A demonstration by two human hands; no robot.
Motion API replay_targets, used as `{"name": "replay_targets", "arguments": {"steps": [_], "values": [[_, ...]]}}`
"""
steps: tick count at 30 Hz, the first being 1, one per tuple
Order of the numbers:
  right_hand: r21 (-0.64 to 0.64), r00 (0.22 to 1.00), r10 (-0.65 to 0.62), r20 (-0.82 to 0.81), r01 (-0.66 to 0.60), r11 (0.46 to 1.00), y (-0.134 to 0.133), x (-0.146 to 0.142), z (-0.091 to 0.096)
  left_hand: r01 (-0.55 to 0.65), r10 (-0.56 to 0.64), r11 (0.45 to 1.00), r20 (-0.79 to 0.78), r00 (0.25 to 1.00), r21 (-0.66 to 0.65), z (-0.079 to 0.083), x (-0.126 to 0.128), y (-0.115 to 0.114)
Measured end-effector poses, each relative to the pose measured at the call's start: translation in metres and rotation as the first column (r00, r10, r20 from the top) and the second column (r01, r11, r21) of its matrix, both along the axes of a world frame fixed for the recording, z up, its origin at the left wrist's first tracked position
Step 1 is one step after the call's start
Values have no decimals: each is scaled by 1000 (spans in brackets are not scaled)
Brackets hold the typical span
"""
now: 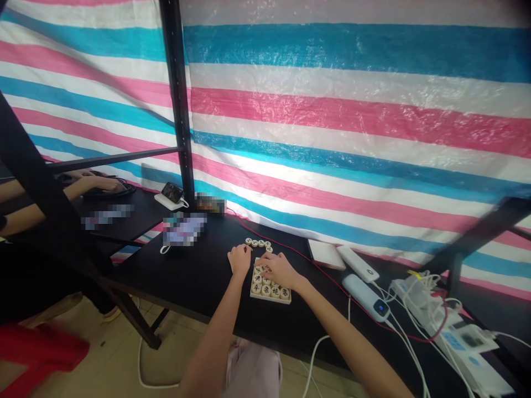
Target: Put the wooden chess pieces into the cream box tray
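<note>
A small wooden tray [286,301] of round Chinese chess pieces lies on the black table [199,276] in front of me. My right hand [279,269] rests on the tray's far part, fingers bent down onto the pieces. My left hand [239,258] sits curled on the table just left of the tray, near a short row of loose chess pieces [258,243] beyond it. What either hand pinches is too small to see.
Right of the tray lie a wooden lid [326,254], two white power banks [365,296], a power strip with white cables [431,315] and a red wire [315,265]. Another person's arms [83,185] rest on the table at left. A black frame post [178,105] and striped tarp stand behind.
</note>
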State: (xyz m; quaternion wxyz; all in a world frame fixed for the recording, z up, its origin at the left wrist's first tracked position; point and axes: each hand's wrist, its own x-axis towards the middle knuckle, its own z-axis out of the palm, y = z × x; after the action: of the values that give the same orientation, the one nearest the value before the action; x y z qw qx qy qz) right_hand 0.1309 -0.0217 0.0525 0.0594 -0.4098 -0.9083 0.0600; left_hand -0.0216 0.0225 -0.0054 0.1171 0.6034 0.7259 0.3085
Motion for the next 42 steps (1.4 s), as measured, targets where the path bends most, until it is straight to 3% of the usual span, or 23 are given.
{"name": "replay_targets", "arguments": {"steps": [8,16,22,27,35,37,42], "values": [[-8,1000,22,-11,-22,1000,15,-2,2,18,-18,1000,3,1000,-5,-2,0,0],[142,971,-220,-88,231,962,52,-4,-1,5,-6,999,-4,1000,-45,5,0,-2],[85,973,-206,-102,215,973,69,2,-6,-1,1,998,3,1000,-62,9,1,-4],[150,975,-216,-56,222,963,70,18,-7,-11,11,998,4,1000,-59,5,2,-2],[190,990,-143,23,136,972,73,-3,-20,-12,12,999,-2,1000,-33,4,2,-1],[159,989,-143,-30,146,976,74,-6,-22,-11,11,999,-5,1000,-43,5,1,-2],[-75,959,-147,-240,133,988,80,-1,-28,-14,14,998,-13,1000,-62,9,1,-4]]}}
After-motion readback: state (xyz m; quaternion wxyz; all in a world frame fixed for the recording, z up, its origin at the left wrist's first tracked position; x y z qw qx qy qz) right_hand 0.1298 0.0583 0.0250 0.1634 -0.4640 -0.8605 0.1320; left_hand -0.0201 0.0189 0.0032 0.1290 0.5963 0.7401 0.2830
